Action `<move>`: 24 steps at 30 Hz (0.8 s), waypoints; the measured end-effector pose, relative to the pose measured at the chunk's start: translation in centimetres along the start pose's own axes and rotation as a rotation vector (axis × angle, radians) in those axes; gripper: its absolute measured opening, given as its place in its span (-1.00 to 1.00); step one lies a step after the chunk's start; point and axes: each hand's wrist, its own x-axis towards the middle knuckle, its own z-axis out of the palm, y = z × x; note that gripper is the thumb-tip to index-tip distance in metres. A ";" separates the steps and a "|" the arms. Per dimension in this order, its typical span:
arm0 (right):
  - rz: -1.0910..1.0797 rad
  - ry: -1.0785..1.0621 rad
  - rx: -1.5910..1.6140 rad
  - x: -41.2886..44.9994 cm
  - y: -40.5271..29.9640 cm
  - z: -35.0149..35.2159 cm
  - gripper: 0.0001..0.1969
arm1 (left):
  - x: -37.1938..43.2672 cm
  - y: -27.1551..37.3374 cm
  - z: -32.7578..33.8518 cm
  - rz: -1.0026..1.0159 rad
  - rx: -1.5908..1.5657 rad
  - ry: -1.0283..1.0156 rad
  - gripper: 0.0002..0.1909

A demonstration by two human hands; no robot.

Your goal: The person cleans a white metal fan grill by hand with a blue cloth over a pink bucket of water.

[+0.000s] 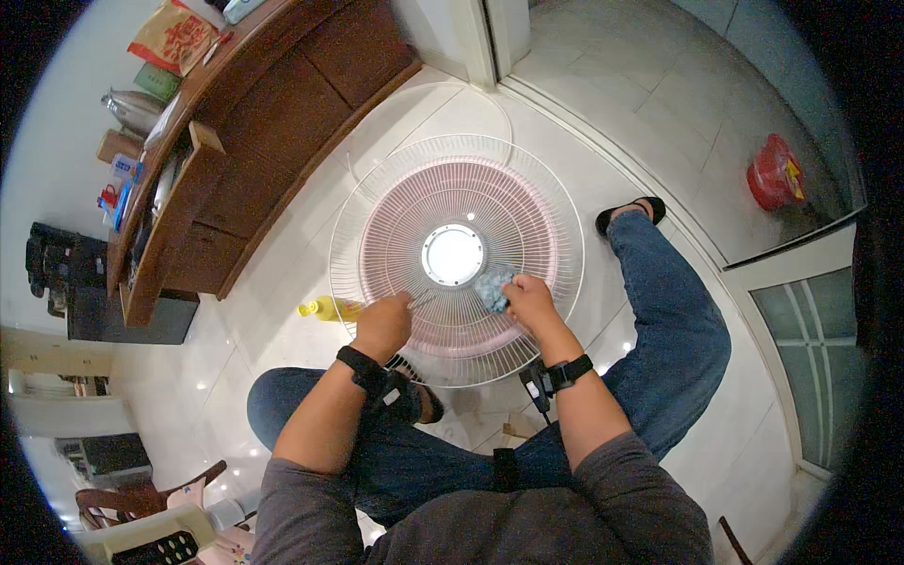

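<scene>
A round wire fan grille [452,353] with a bright white centre disc [453,255] lies before me, between my legs. Through its wires shows a round pink shape [381,212], perhaps a basin. My right hand [531,300] pinches a crumpled blue-grey cloth [494,288] against the grille, just right of and below the disc. Over the lower left wires is my left hand [385,325], its fingers curled. A thin grey streak shows by those fingertips; whether they grip it or a wire is unclear.
A yellow bottle [326,308] is on the tiled floor, beside the grille's left edge. On the left stands a brown wooden cabinet [275,92] with a drawer [205,141] pulled out. Beyond the sliding door track [614,148] sits a red bucket [770,176]. A chair [127,505] is at lower left.
</scene>
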 end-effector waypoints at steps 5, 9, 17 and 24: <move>0.084 -0.219 0.072 -1.4 -1.2 1.8 -0.81 | -0.1 0.2 0.3 -0.015 -0.102 0.055 -0.76; -0.137 0.002 -0.423 -3.4 -0.9 3.5 -0.72 | -0.5 0.2 1.5 -0.003 -0.107 0.006 -0.76; -0.453 0.146 -0.767 -4.6 0.6 5.5 -0.65 | -0.3 1.5 4.3 0.074 -0.191 -0.097 -0.71; -0.397 0.116 -0.705 -4.7 0.7 5.2 -0.61 | -0.2 2.0 5.0 0.049 -0.102 -0.147 -0.59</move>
